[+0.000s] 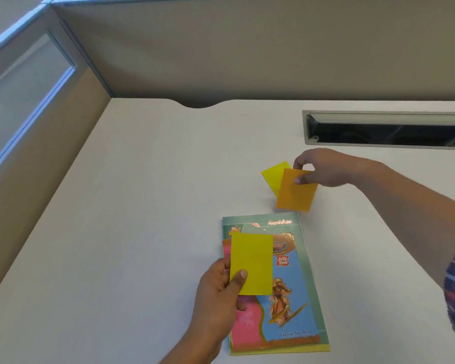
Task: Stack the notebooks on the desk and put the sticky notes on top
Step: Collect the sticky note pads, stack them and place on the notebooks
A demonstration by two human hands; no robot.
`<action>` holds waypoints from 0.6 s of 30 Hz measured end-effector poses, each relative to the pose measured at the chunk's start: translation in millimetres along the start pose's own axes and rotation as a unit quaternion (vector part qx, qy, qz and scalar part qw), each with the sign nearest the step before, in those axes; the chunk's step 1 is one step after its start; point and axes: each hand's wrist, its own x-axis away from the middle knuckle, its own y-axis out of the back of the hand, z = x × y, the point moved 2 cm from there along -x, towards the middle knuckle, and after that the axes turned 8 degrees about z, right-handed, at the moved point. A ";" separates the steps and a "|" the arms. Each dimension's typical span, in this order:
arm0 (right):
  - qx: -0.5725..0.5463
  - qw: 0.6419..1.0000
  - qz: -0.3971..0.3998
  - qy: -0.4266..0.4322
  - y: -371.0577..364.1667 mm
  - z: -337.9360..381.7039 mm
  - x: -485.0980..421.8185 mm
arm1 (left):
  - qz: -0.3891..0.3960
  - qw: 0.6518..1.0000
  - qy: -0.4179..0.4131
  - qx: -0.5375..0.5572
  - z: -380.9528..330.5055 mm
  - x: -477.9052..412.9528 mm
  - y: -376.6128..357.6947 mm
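A stack of notebooks (297, 298) lies on the white desk (142, 206), the top cover blue, pink and green with a skier picture. My left hand (218, 292) grips a yellow-green sticky note pad (251, 262) and holds it just above the stack's upper left part. Farther back and to the right, my right hand (323, 168) pinches the top edge of an orange sticky note pad (296, 190), lifted and tilted. A yellow sticky note pad (273, 174) lies on the desk partly under the orange one.
A cable slot (386, 130) with a grey frame is sunk into the desk at the back right. Beige partition walls (247, 48) close off the back and the left side. A curved notch (199, 104) cuts the desk's rear edge.
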 end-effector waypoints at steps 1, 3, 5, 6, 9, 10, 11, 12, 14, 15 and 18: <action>0.023 1.000 -0.003 0.007 -0.3 5.2 -12.2 | 0.006 1.000 0.005 -0.005 1.5 -0.9 1.6; 0.054 0.998 -0.007 0.009 -2.9 12.6 -34.7 | 0.013 1.000 0.012 -0.006 2.6 -2.5 4.7; 0.084 0.996 0.000 0.001 -7.7 17.6 -51.5 | 0.015 1.000 0.016 -0.001 3.4 -3.9 8.6; 0.101 0.995 0.007 -0.005 -10.4 18.9 -56.7 | 0.013 1.000 0.017 0.002 4.6 -5.3 10.7; 0.145 0.989 0.025 -0.007 -22.6 18.6 -65.1 | 0.004 1.000 0.020 0.012 8.7 -9.3 17.2; 0.157 0.987 0.027 -0.005 -25.9 18.1 -66.2 | 0.001 1.000 0.022 0.015 10.3 -10.8 18.6; 0.169 0.985 0.022 -0.004 -28.0 18.0 -66.5 | -0.002 0.999 0.025 0.020 11.9 -11.8 19.2; 0.181 0.983 0.014 -0.006 -28.8 18.0 -66.7 | -0.003 0.999 0.029 0.024 12.5 -12.7 19.0; 0.207 0.978 0.008 -0.011 -28.6 19.3 -65.8 | 0.000 0.999 0.031 0.021 11.6 -15.9 16.4; 0.205 0.978 0.015 -0.011 -28.6 19.2 -65.3 | 0.001 0.999 0.027 0.016 10.0 -18.0 14.2; 0.117 0.992 0.036 -0.007 -28.3 14.8 -61.7 | 0.009 1.000 0.010 0.011 -1.5 -23.0 6.4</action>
